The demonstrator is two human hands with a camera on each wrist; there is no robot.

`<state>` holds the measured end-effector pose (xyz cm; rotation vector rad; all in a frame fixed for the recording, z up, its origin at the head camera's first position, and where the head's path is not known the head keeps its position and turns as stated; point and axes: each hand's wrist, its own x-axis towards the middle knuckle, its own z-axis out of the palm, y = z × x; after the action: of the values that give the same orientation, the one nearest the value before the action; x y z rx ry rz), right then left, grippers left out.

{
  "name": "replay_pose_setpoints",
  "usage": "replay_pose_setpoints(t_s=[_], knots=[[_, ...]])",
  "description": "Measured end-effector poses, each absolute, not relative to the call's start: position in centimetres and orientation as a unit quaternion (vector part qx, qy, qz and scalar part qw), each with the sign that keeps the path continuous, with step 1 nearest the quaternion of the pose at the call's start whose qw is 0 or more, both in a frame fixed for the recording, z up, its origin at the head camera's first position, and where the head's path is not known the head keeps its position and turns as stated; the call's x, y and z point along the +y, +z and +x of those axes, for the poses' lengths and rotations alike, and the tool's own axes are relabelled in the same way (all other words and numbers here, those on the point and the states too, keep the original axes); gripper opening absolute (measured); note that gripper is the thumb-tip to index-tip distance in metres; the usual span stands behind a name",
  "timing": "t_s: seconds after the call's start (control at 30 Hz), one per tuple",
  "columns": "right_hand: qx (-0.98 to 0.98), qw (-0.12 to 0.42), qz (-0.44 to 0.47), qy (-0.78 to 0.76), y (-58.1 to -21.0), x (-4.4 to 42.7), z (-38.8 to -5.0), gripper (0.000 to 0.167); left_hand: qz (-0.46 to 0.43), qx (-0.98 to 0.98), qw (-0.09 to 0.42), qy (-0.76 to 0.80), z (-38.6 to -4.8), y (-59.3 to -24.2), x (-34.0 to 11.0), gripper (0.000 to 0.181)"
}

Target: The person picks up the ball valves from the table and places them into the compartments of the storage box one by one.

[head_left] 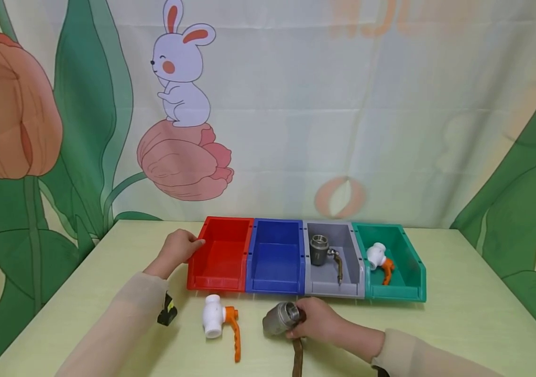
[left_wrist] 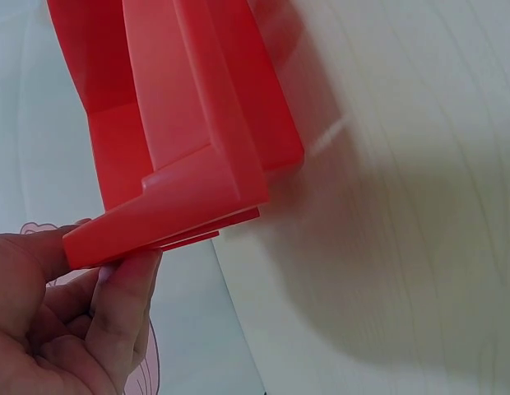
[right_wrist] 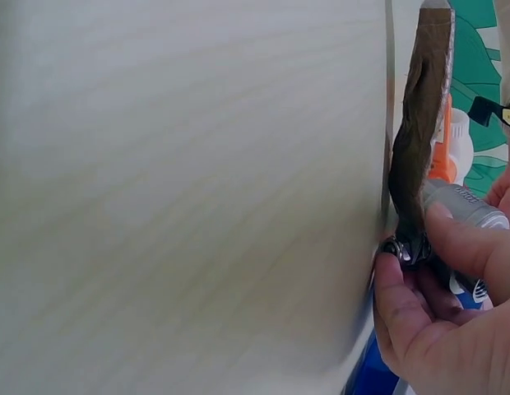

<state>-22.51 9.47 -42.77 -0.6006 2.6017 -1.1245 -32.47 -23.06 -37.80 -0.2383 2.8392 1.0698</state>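
My left hand (head_left: 173,250) pinches the side rim of the red bin (head_left: 218,284); the left wrist view has thumb and fingers on either side of the bin's edge (left_wrist: 177,206). With my right hand (head_left: 319,320) I grip a metal ball valve (head_left: 277,320) near its stem, at the table's front. Its long brown-wrapped lever (right_wrist: 419,123) points away from the fingers in the right wrist view. To the left of that valve, a white plastic ball valve (head_left: 212,315) with an orange handle (head_left: 237,337) lies on the table, touched by neither hand.
Right of the red bin, joined in a row, come a blue bin (head_left: 274,285), a grey bin (head_left: 334,289) and a green bin (head_left: 395,293). The grey one holds another metal valve (head_left: 318,251), the green one another white valve (head_left: 376,255). A printed curtain (head_left: 277,104) hangs behind.
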Motion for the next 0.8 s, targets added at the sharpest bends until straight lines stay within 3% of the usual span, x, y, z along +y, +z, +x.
replay_pose_setpoints(t_s=[0.8], knots=[[0.888, 0.127, -0.196, -0.397, -42.66, 9.68, -22.39, 0.028, -0.076, 0.932, 0.045, 0.350, -32.67, -38.19, -23.29, 0.037]])
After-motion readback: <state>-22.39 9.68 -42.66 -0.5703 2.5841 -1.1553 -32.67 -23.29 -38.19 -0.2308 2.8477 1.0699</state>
